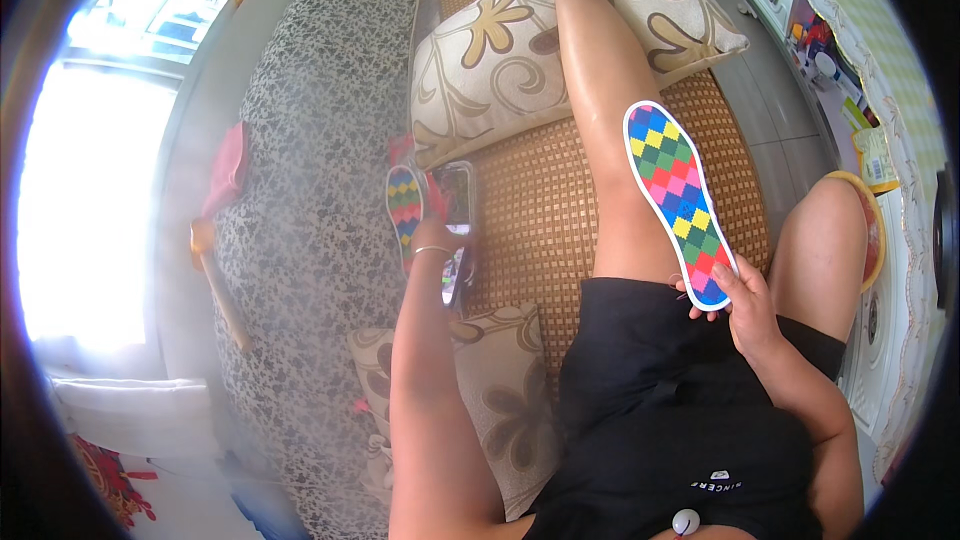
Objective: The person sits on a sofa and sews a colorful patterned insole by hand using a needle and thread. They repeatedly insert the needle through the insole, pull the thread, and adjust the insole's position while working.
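Observation:
My right hand [739,300] grips the lower end of a shoe insole [679,202] with a white rim and a zigzag-edged diamond pattern in many colours. The insole is above my thigh, its patterned face up. A thin dark thread loop [679,286] shows by the fingertips. On the left, my left hand [433,231] reaches beside a smartphone [457,195] with a lit screen. A second patterned insole [406,202] is right beside that hand, along with some red material [438,199]. The left fingers are blurred and partly hidden, so their grip is unclear.
I sit on a woven mat [532,217] with a flowered cushion [487,82] under my outstretched leg. Another cushion [517,397] lies by my left arm. A patterned grey cover [300,165] carries a pink-and-wood handled object [217,240]. Cluttered shelving [825,64] runs along the right.

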The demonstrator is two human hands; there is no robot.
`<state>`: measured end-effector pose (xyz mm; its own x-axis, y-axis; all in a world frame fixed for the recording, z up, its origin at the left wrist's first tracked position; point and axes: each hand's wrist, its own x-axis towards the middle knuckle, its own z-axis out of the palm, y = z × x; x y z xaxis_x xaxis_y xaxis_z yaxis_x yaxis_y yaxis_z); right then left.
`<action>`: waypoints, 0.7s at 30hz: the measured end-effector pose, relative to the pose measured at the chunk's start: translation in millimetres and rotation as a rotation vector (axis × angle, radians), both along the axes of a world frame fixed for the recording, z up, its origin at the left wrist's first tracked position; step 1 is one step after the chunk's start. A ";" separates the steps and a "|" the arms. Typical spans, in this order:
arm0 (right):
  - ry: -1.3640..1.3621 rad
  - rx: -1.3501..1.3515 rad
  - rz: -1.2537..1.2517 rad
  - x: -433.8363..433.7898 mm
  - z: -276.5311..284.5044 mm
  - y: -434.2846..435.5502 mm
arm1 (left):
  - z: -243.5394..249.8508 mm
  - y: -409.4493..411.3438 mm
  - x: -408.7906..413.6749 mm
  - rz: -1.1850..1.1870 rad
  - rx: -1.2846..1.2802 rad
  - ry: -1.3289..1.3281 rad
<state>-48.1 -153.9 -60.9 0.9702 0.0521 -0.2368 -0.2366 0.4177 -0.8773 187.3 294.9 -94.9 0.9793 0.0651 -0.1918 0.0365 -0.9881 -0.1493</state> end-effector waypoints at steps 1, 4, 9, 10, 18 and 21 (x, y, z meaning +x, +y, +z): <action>0.001 0.002 0.000 -0.1 -0.3 0.1 | -0.1 -0.7 -0.4 0.010 -0.003 -0.002; 0.009 0.007 0.004 0.3 1.7 0.2 | 0.5 -2.1 0.1 0.030 0.002 0.004; 0.019 0.012 -0.004 -0.4 -1.9 -0.6 | 1.8 2.2 2.2 0.004 0.003 0.025; 0.021 0.011 -0.004 -0.5 -2.5 -0.9 | 1.8 1.4 2.5 0.006 0.003 0.029; 0.031 0.009 -0.005 -0.1 0.0 -0.9 | 6.1 0.5 5.2 0.012 0.027 0.091; 0.033 0.020 -0.002 -0.1 -0.7 -0.5 | 2.7 1.6 5.2 0.032 0.000 0.083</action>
<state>-48.2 -154.4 -61.6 0.9619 0.0556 -0.2675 -0.2645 0.4353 -0.8605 192.4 296.5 -92.1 0.9574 0.0957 -0.2725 0.0552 -0.9867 -0.1527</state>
